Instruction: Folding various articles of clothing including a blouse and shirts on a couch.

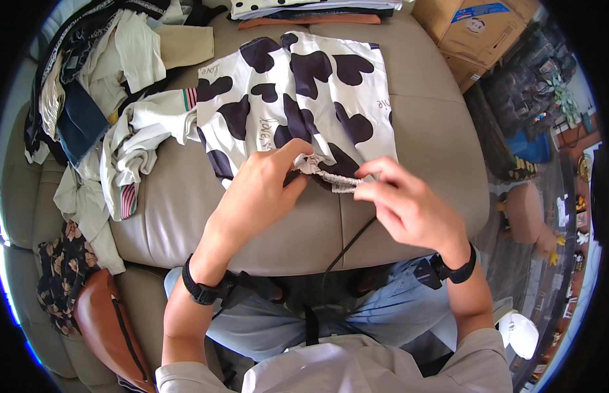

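Observation:
A white pair of shorts [265, 108] printed with black hearts and script lies spread on a taupe leather seat [294, 231]. Its gathered elastic waistband [334, 179] is on the side closest to me. My left hand [270, 182] pinches the waistband at its left part between thumb and fingers. On the other end, my right hand [407, 201] has the band between thumb and forefinger. Between the hands the band is slightly lifted, with a small label near the right end. The leg parts stretch away from me and show creases.
A heap of clothes [137, 54] covers the left side; a white striped-cuff garment [152, 118] touches the shorts. Folded clothes [309, 12] are stacked at the back. Cardboard boxes [476, 34] stand back right. A brown leather bag [105, 324] lies lower left. A black cable [348, 245] crosses the seat edge.

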`<state>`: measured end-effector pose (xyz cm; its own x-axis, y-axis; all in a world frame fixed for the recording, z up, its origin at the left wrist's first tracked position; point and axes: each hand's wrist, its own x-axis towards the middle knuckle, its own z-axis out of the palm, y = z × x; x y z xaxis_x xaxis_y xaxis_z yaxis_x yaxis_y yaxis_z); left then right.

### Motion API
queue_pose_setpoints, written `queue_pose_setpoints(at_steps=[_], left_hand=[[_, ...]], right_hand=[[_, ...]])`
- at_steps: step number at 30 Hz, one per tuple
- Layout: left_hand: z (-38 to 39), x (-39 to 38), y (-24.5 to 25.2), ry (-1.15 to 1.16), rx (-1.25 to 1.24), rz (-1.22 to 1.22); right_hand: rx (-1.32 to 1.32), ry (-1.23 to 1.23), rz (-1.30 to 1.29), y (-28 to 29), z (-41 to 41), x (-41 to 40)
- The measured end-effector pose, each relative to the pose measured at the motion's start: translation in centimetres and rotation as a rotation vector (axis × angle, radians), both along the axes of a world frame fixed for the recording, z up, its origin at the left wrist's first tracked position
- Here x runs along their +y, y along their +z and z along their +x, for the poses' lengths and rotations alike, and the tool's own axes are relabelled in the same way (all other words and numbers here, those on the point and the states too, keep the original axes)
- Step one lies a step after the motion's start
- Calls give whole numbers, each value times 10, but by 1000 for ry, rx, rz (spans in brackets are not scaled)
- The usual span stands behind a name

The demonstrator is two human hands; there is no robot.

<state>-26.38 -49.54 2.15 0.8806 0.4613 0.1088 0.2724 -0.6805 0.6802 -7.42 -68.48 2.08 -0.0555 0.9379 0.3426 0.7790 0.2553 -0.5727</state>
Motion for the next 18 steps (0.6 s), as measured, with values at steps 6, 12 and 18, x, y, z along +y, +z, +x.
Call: queue_pose_setpoints(at_steps=[6, 12, 18], left_hand=[[-1, -15, -3, 159, -14, -222], [-5, -28, 3, 260, -150, -538], [-4, -34, -3, 224, -375, -383]], right_hand=[[-90, 31, -39, -25, -28, -3], [74, -140, -32, -24, -56, -1], [65, -270, 48, -29, -72, 1]])
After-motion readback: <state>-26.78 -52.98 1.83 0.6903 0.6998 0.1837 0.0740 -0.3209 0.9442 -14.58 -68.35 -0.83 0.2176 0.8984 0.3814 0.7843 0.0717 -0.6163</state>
